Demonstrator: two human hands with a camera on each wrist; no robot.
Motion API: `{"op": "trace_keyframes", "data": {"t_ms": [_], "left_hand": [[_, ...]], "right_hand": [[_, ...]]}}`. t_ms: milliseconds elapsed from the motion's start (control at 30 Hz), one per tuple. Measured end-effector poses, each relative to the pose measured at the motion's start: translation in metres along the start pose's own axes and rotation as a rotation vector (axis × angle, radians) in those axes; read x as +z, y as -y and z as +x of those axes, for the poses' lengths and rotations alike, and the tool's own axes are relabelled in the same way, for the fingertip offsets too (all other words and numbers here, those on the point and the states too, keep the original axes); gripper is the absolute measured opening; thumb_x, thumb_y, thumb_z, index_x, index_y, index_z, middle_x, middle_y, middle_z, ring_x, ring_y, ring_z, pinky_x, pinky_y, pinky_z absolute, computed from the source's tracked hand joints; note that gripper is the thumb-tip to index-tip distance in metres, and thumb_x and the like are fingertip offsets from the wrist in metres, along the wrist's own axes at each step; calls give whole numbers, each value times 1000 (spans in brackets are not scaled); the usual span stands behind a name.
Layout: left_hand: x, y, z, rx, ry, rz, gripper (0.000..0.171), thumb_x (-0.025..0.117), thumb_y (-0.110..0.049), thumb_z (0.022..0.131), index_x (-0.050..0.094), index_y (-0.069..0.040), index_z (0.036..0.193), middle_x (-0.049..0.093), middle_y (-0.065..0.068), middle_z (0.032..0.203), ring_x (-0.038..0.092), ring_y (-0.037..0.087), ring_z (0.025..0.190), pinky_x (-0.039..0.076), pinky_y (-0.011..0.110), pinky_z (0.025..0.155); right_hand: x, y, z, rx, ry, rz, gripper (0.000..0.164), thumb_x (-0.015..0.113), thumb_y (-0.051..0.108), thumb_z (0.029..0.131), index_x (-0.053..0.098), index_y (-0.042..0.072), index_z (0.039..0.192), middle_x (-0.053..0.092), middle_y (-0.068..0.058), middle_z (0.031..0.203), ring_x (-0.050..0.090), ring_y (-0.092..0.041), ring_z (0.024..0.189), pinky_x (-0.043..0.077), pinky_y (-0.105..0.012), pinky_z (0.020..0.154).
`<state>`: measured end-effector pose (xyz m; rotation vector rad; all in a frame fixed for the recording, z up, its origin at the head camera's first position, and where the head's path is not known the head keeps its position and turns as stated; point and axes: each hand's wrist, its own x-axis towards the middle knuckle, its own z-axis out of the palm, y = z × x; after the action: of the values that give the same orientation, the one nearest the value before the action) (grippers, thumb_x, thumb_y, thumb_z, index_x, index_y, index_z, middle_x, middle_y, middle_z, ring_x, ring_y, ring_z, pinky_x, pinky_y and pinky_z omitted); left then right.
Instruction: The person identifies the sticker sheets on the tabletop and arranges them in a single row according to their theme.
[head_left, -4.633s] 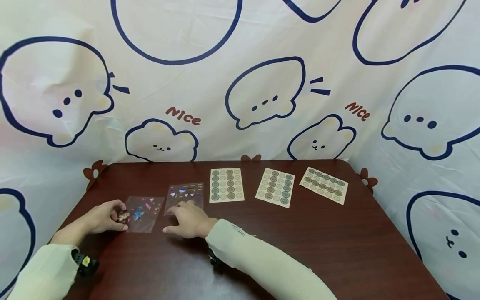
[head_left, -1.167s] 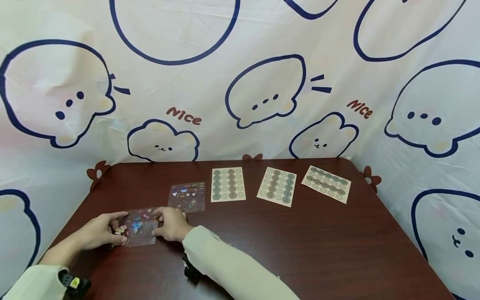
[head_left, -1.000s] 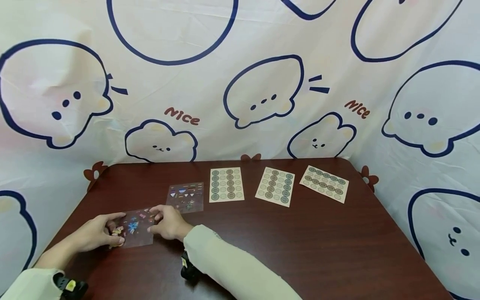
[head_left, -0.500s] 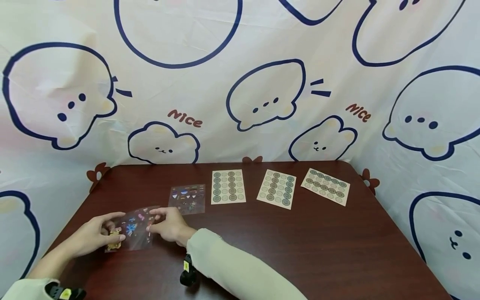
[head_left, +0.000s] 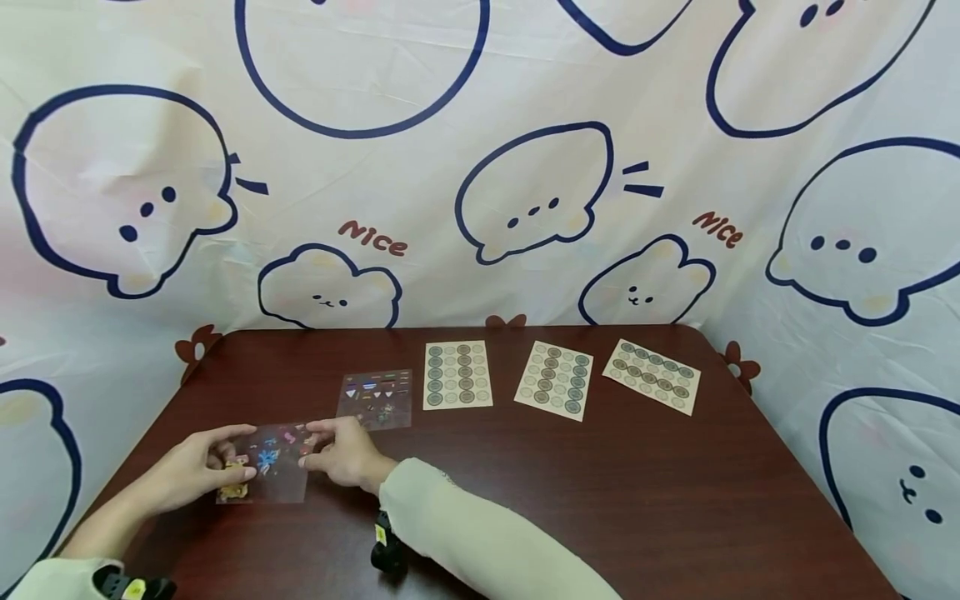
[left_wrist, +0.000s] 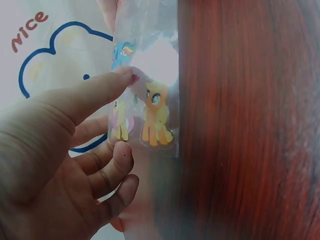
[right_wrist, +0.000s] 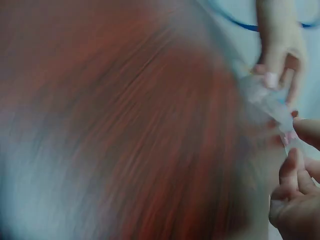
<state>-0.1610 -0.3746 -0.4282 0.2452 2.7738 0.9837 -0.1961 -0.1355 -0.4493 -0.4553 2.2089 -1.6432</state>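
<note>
A clear sticker sheet (head_left: 281,483) with colourful cartoon pony stickers is held between both hands at the left of the table. My left hand (head_left: 189,468) pinches its left side, thumb over the front near a yellow-orange pony sticker (left_wrist: 157,117) in the left wrist view. On the opposite edge, my right hand (head_left: 347,452) pinches the sheet between thumb and fingers, close to a pink sticker. In the right wrist view the sheet (right_wrist: 267,102) is blurred and stretches between the two hands. Just behind my right hand lies a second clear sticker sheet (head_left: 397,408) with small dark and white shapes.
Three cream sheets of round stickers lie along the back: an upright one (head_left: 457,375), a slightly turned one (head_left: 553,380) and a slanted one (head_left: 652,376) at right. The brown table (head_left: 600,492) ends at a cartoon-print curtain (head_left: 420,183).
My right hand has left the second clear sheet and taken the right edge of the pony sheet. That sheet has come nearer; it was tilted half a second ago and looks flatter now.
</note>
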Motion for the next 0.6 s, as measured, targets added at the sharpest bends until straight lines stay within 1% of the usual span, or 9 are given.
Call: {"op": "trace_keyframes", "data": {"t_ms": [67,133,233,300,367,433,600], "left_hand": [[1,-2,0,6,-7,11,66,76,-24,91,48,10,140,53,6,84,42,5,55,40,25,50],[1,-3,-1,15,-21,23,64,75,-24,91,49,9,139,55,5,84,43,5,56,40,25,50],[2,-5,-5,29,-50,42,59,74,-21,92,51,7,139,57,5,85,46,4,57,41,25,52],[3,-7,-8,35,-72,49,57,74,-20,93,52,6,138,58,5,85,47,4,58,42,25,52],[4,-9,-9,39,-86,57,54,73,-20,93,54,6,137,57,4,84,48,3,58,42,25,53],[6,-11,-10,34,-92,64,54,73,-22,94,54,5,136,57,3,83,47,3,58,41,25,53],[9,-18,-9,-14,-63,92,57,71,-29,95,53,4,139,58,1,83,46,4,57,40,25,53]], "right_hand": [[-3,0,-2,-78,21,-119,48,78,5,87,66,6,133,69,6,87,45,0,57,40,-15,54],[-4,0,-4,-126,22,-220,49,79,9,87,65,8,134,67,10,84,43,1,56,41,-13,59],[-6,1,-6,-171,12,-338,51,81,15,86,65,11,135,63,13,82,41,3,58,41,-10,65],[-7,1,-8,-194,11,-402,52,81,17,86,65,13,136,61,13,82,40,4,58,40,-9,67],[-10,1,-11,-212,14,-443,54,82,18,85,65,13,136,61,12,83,39,3,57,39,-9,64],[-13,0,-13,-230,25,-456,55,82,17,85,64,12,137,60,11,84,39,3,58,38,-10,62],[-21,-2,-19,-258,54,-469,57,83,16,84,63,11,138,59,11,84,38,4,58,38,-9,61]]}}
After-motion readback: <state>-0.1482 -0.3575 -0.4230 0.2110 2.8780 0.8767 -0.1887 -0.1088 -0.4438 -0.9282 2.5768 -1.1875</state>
